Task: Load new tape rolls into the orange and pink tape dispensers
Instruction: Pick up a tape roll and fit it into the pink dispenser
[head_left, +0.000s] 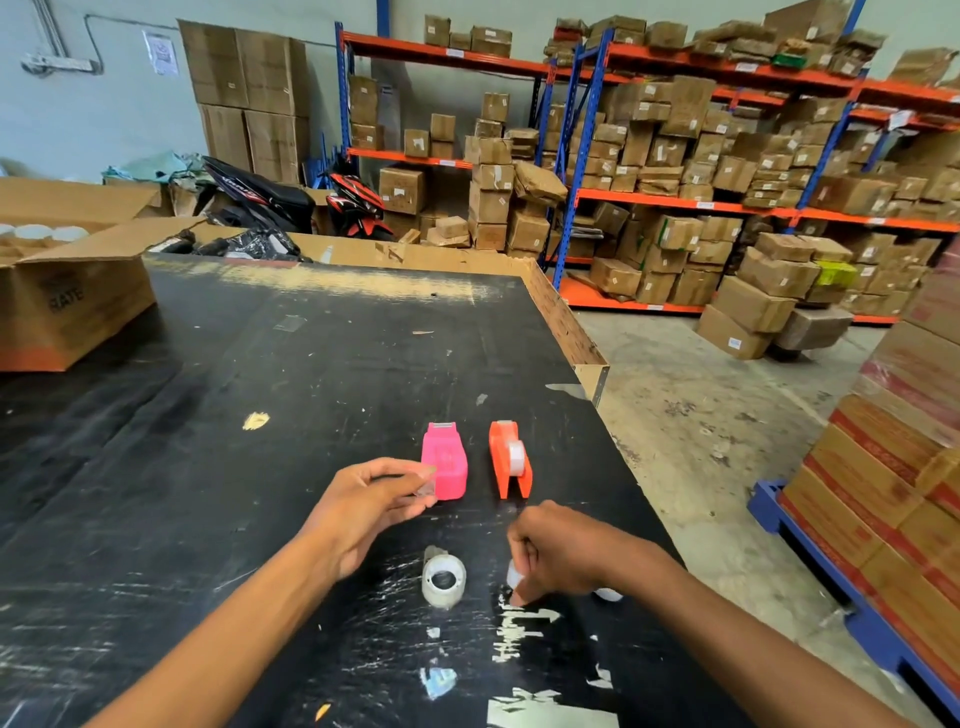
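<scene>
On a black worktop (311, 395), the left hand (363, 512) pinches a clear tape scrap beside the pink dispenser (444, 462); the right hand (558, 553) grips a roll (514, 576). The orange dispenser (510, 460), at 12 o'clock, looks loaded; pink likely follows, with a spare roll (443, 580) at 6 o'clock.

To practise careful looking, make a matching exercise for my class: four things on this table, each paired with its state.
Things
1. pink dispenser
2. orange dispenser
3. loose tape roll
4. left hand

States
A. tape roll showing inside
B. lying free on the table, untouched
C. pinching a small clear scrap
D. no roll visible

Pairs: 1-D, 2-A, 3-B, 4-C
</scene>
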